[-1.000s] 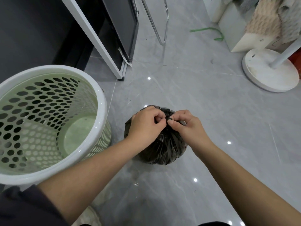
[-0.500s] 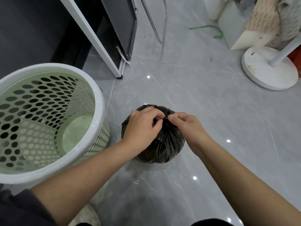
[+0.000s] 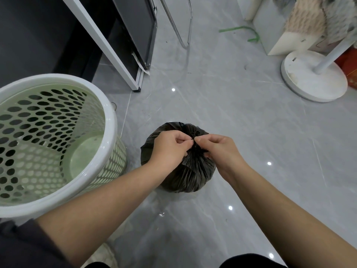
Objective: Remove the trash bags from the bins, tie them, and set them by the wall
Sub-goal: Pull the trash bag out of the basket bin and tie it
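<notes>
A full black trash bag (image 3: 185,175) stands on the grey floor in the middle of the view, its top gathered into a bunch. My left hand (image 3: 170,147) pinches the gathered plastic from the left. From the right, my right hand (image 3: 220,149) pinches the same bunch, fingertips almost touching the left ones. The knot itself is mostly hidden by my fingers. To the left stands a pale green perforated bin (image 3: 110,120) with a white rim, with no bag inside.
A white table leg (image 3: 108,49) and a dark panel (image 3: 135,28) rise behind the bin. A chrome chair frame (image 3: 185,35) is farther back. A round white stand base (image 3: 313,78) and a white box (image 3: 278,39) sit at the right.
My fingers have shifted slightly on the bag's gathered top, with the left thumb and forefinger pinching tighter. The bag has stayed in place.
</notes>
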A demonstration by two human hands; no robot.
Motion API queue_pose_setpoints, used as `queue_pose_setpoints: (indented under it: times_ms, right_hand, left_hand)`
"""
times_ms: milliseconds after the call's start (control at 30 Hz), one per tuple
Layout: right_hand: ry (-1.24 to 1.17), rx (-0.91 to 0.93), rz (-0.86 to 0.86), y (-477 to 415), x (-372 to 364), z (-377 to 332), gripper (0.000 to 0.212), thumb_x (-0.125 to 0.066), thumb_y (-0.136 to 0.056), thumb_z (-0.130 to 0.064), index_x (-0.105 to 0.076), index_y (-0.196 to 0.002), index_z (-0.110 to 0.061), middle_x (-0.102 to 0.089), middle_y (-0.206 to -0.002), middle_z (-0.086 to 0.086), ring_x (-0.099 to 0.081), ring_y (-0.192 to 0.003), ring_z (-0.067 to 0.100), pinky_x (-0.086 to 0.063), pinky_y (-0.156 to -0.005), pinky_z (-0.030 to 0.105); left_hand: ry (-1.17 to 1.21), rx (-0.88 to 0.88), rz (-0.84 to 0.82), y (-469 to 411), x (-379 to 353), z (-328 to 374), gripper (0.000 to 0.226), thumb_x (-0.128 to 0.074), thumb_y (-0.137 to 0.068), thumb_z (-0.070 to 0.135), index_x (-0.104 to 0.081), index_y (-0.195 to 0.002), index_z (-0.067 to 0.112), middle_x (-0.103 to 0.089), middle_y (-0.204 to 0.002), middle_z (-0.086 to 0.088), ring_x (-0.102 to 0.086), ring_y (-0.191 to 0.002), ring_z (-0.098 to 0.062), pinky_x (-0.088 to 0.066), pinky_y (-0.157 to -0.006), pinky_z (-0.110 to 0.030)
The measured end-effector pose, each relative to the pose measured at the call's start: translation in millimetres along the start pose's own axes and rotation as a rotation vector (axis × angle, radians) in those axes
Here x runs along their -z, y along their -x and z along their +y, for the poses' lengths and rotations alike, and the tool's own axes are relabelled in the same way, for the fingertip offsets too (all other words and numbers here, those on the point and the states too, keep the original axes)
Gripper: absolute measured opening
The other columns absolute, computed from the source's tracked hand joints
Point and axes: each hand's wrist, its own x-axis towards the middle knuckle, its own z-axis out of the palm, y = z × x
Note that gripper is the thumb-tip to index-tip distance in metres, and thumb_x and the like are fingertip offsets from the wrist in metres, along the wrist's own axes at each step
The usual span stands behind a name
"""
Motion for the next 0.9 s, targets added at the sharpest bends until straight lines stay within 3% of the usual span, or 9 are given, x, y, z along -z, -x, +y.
queue_pose_setpoints:
  times_ms: [167, 267, 400, 533, 600, 667, 733, 900]
  right_hand:
    - [0.058, 0.031, 0.049, 0, -1, 0, 0.016, -0.068, -0.084, -0.015, -0.070, -0.068, -0.014, -0.068, -0.072, -0.002, -0.059, -0.059, 0.002, -0.045, -0.055, 0.015]
    - [0.206, 0.059, 0.126, -4, 0, 1, 0.020, -0.068, -0.080, -0.017, -0.066, -0.061, -0.017, -0.063, -0.064, -0.002, -0.054, -0.059, 0.008, -0.044, -0.060, 0.023]
    - [0.306, 0.046, 0.125, -6, 4, 9, 0.017, -0.068, -0.080, -0.016, -0.067, -0.063, -0.014, -0.057, -0.058, -0.004, -0.049, -0.051, 0.004, -0.039, -0.050, 0.017]
    - [0.327, 0.265, 0.066, -6, 5, 14, 0.016, -0.066, -0.080, -0.012, -0.069, -0.081, -0.027, -0.064, -0.094, -0.004, -0.055, -0.074, -0.002, -0.045, -0.070, 0.014]
    - [0.450, 0.418, -0.025, -10, 9, 15, 0.034, -0.062, -0.075, -0.014, -0.065, -0.106, -0.028, -0.058, -0.111, -0.005, -0.053, -0.096, -0.002, -0.041, -0.085, 0.012]
    - [0.611, 0.516, -0.119, -15, 13, 19, 0.054, -0.058, -0.069, -0.026, -0.056, -0.123, -0.030, -0.053, -0.123, -0.009, -0.046, -0.117, 0.006, -0.035, -0.101, 0.022]
    - [0.779, 0.546, -0.113, -19, 16, 22, 0.057, -0.062, -0.070, -0.032, -0.052, -0.127, -0.035, -0.050, -0.131, -0.014, -0.039, -0.127, 0.011, -0.029, -0.101, 0.033]
    - [0.917, 0.594, -0.034, -20, 6, 21, 0.038, -0.070, -0.076, -0.035, -0.064, -0.113, -0.031, -0.055, -0.124, -0.015, -0.038, -0.123, 0.009, -0.022, -0.094, 0.032]
  left_hand:
    - [-0.033, 0.031, 0.018, 3, -5, 5, 0.013, -0.062, -0.079, 0.012, -0.068, -0.070, 0.019, -0.064, -0.053, 0.003, -0.056, -0.043, 0.003, -0.039, -0.046, -0.007]
    - [-0.065, -0.080, 0.021, 7, -4, 4, 0.017, -0.064, -0.080, 0.010, -0.064, -0.069, 0.022, -0.063, -0.057, 0.007, -0.061, -0.050, -0.001, -0.044, -0.054, -0.011]
    - [-0.103, -0.229, 0.043, 8, 8, -3, 0.020, -0.065, -0.083, 0.010, -0.062, -0.071, 0.026, -0.063, -0.067, 0.011, -0.064, -0.063, -0.010, -0.050, -0.065, -0.016]
    - [-0.262, -0.350, -0.010, 4, 12, -6, 0.012, -0.066, -0.082, 0.012, -0.065, -0.077, 0.023, -0.059, -0.076, 0.011, -0.054, -0.067, 0.000, -0.039, -0.066, -0.005]
    - [-0.294, -0.369, -0.028, 2, 10, -7, 0.014, -0.066, -0.082, 0.013, -0.063, -0.076, 0.025, -0.060, -0.080, 0.010, -0.054, -0.068, 0.000, -0.037, -0.066, -0.004]
    - [-0.292, -0.364, -0.043, -1, 9, -6, 0.015, -0.066, -0.083, 0.013, -0.063, -0.076, 0.026, -0.061, -0.078, 0.011, -0.055, -0.069, 0.001, -0.037, -0.066, -0.003]
    - [-0.270, -0.341, -0.062, -4, 9, -3, 0.012, -0.065, -0.084, 0.012, -0.064, -0.078, 0.023, -0.062, -0.074, 0.014, -0.056, -0.070, 0.005, -0.039, -0.066, -0.003]
    - [-0.216, -0.240, -0.091, -5, 16, 6, 0.016, -0.063, -0.085, 0.008, -0.063, -0.077, 0.021, -0.061, -0.066, 0.013, -0.058, -0.063, 0.001, -0.045, -0.065, -0.011]
